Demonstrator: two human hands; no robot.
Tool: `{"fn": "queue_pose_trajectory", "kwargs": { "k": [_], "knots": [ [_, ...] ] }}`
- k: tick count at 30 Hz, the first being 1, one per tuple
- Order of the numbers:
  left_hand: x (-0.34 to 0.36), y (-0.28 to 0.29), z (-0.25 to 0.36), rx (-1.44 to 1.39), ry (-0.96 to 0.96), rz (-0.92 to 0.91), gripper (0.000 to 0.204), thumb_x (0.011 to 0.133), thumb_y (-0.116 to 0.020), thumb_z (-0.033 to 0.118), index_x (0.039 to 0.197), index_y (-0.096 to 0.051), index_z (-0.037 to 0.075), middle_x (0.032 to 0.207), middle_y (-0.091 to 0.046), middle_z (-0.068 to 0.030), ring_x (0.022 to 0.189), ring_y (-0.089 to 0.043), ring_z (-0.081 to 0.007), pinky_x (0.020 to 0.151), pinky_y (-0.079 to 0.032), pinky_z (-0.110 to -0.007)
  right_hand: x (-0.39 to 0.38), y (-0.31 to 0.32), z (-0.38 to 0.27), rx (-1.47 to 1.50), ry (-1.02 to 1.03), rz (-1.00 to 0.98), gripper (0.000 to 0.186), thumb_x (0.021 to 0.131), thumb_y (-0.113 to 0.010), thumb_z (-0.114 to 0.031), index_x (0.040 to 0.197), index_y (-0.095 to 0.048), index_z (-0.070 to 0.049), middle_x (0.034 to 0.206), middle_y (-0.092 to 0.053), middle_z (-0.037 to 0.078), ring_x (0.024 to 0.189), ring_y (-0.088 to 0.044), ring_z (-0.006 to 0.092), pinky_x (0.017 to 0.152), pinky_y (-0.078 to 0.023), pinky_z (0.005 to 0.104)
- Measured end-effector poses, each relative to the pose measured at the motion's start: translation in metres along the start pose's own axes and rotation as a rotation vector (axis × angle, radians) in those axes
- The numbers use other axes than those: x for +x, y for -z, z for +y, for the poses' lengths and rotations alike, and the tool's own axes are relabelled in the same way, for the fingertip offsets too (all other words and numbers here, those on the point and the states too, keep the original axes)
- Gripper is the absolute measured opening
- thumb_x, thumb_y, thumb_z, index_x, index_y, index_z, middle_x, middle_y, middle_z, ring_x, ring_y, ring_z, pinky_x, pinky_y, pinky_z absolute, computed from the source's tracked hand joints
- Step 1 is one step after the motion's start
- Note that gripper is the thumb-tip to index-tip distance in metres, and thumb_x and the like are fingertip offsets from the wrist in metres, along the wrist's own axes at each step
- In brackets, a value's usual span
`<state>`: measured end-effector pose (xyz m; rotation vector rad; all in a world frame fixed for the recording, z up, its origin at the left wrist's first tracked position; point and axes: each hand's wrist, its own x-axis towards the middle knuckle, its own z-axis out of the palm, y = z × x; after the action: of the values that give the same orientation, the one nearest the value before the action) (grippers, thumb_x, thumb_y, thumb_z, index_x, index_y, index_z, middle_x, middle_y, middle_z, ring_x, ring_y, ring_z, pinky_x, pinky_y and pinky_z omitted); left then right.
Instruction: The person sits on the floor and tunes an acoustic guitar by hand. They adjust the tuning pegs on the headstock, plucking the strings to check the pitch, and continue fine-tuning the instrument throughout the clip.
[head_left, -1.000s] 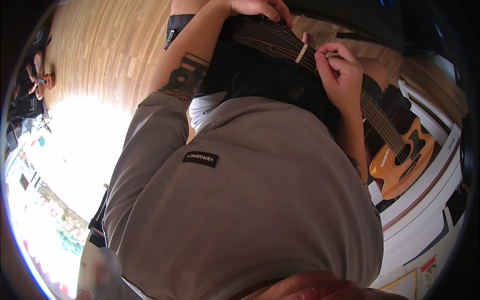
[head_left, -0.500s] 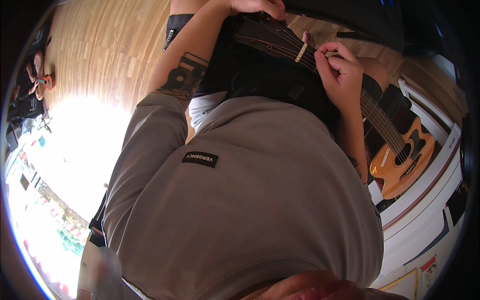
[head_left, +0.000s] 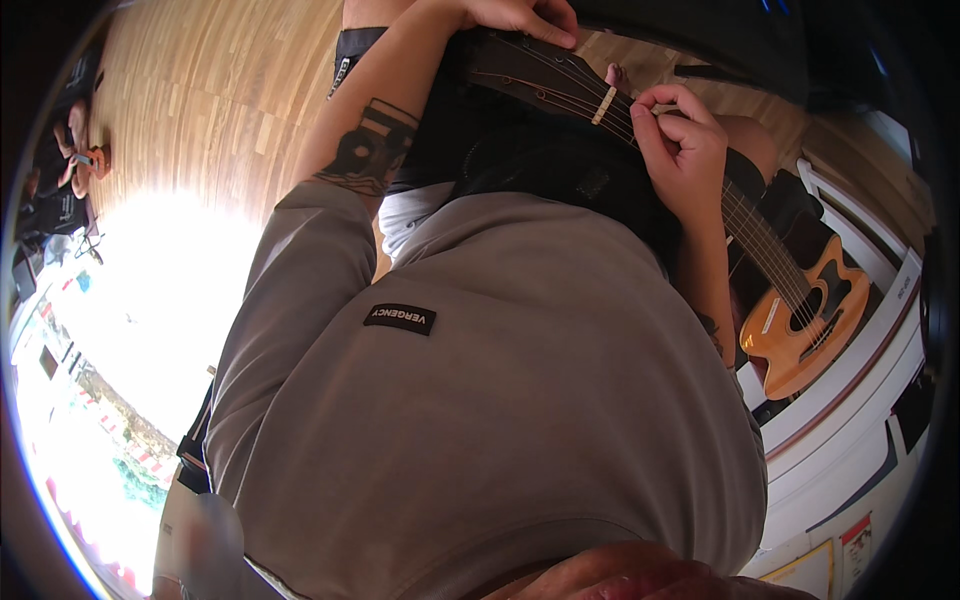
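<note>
A guitar's dark headstock (head_left: 535,78) lies across my lap, with thin strings running from its posts over a pale nut (head_left: 604,105). My left hand (head_left: 525,18) is bent at the headstock's far edge, its thumb pointing down beside it; what its fingers grip is hidden at the picture's top. Just right of the nut, my right hand (head_left: 683,145) is closed, thumb and forefinger pinched at a guitar string over the neck. Beyond that hand, the fretted neck (head_left: 762,235) leads to a light wooden guitar body (head_left: 790,335) with a dark soundhole.
A large dark object (head_left: 700,40) spans the top right. White framed furniture (head_left: 850,400) curves along the right behind the guitar body. Far left, a person (head_left: 65,190) sits with a small orange stringed instrument (head_left: 97,161). Wooden floor (head_left: 200,90) and bright window light fill the left.
My left hand has turned slightly at the headstock, its thumb now lying further out and lower. My right hand and the guitar have hardly moved.
</note>
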<state>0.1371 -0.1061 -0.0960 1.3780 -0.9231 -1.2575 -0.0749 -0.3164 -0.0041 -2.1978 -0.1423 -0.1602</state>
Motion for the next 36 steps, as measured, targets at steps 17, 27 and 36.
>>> {"fn": "queue_pose_trajectory", "kwargs": {
  "k": [17,27,36],
  "knots": [
    [-0.001,-0.003,0.002,-0.176,-0.111,-0.066,0.025,0.09,-0.06,-0.001,0.114,-0.068,-0.003,0.111,-0.071,-0.0096,0.104,-0.065,-0.0158,0.092,-0.05,-0.029,0.0,0.0,0.0,-0.004,-0.002,0.004,0.03,0.09,-0.072,0.001,0.065,-0.059,0.01,0.086,-0.067,0.011,0.076,-0.07,0.016,0.074,-0.053,0.0245],
    [0.001,0.002,-0.003,-0.128,-0.005,-0.118,0.018,0.094,-0.063,0.005,0.11,-0.069,-0.001,0.102,-0.07,-0.0045,0.093,-0.062,-0.0128,0.084,-0.05,-0.027,-0.001,0.002,0.0,-0.009,-0.009,-0.006,0.029,0.09,-0.072,-0.002,0.066,-0.059,0.009,0.084,-0.066,0.011,0.062,-0.059,0.0167,0.088,-0.055,0.0284],
    [0.008,-0.007,0.01,0.178,0.112,0.053,0.021,0.09,-0.072,0.018,0.076,-0.066,0.003,0.07,-0.061,0.0008,0.067,-0.053,-0.0092,0.064,-0.044,-0.027,0.0,0.0,0.0,-0.008,-0.011,-0.015,0.029,0.09,-0.072,-0.002,0.065,-0.06,0.009,0.084,-0.066,0.011,0.062,-0.06,0.0169,0.09,-0.056,0.0289]
  ]
}}
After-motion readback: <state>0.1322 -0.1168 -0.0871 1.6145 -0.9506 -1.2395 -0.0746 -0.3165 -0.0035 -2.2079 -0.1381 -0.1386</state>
